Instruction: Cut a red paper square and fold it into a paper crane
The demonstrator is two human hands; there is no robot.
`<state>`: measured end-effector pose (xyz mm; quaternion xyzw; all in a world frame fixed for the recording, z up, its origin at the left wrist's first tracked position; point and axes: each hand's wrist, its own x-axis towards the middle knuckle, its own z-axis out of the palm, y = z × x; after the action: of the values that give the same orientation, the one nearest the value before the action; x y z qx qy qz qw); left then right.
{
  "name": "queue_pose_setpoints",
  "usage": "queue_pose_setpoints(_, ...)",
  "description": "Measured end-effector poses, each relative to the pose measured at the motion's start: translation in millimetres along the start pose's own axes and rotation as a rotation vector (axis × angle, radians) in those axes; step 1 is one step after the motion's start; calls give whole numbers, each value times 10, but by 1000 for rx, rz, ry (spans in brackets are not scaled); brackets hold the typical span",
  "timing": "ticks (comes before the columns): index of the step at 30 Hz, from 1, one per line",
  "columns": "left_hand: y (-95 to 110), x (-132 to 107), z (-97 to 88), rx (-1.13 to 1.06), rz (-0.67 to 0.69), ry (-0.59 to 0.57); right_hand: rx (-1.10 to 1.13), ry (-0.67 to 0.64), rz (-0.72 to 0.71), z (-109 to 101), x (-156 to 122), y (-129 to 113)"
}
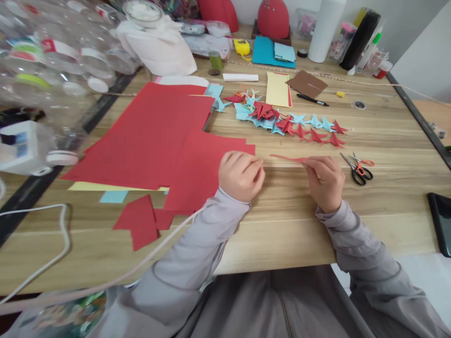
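Pinched in my right hand (324, 183) is one end of a thin red paper strip (286, 157), which points left above the wooden table. My left hand (241, 175) is closed in a fist at the right edge of the red paper sheets (151, 136); its fingertips are turned away, so I cannot make out what they hold. The strip's free end stops short of that hand. Beyond both hands lie small folded red paper cranes (317, 136) and light-blue paper cranes (315, 121), in rows and a pile. Scissors (359, 174) with black handles lie right of my right hand, beside a smaller orange-handled pair (360, 162).
Plastic bottles (59, 51) crowd the left side. Smaller red paper pieces (141, 223) lie near the front. A white cable (63, 230) and a pale cord cross the left. At the back are a yellow tape measure (241, 47) and a white bottle (326, 33). A phone (442, 218) lies far right.
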<state>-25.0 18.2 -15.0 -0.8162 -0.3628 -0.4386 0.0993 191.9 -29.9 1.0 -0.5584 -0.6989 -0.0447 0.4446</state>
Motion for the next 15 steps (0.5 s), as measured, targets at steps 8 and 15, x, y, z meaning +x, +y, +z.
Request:
queue_pose_setpoints(8,182,24,53,-427,-442,67,614,-116,557,10,57,-34)
queue_pose_setpoints(15,246,41,150,-945,-801,120,860,-264,738,-4,63,-123)
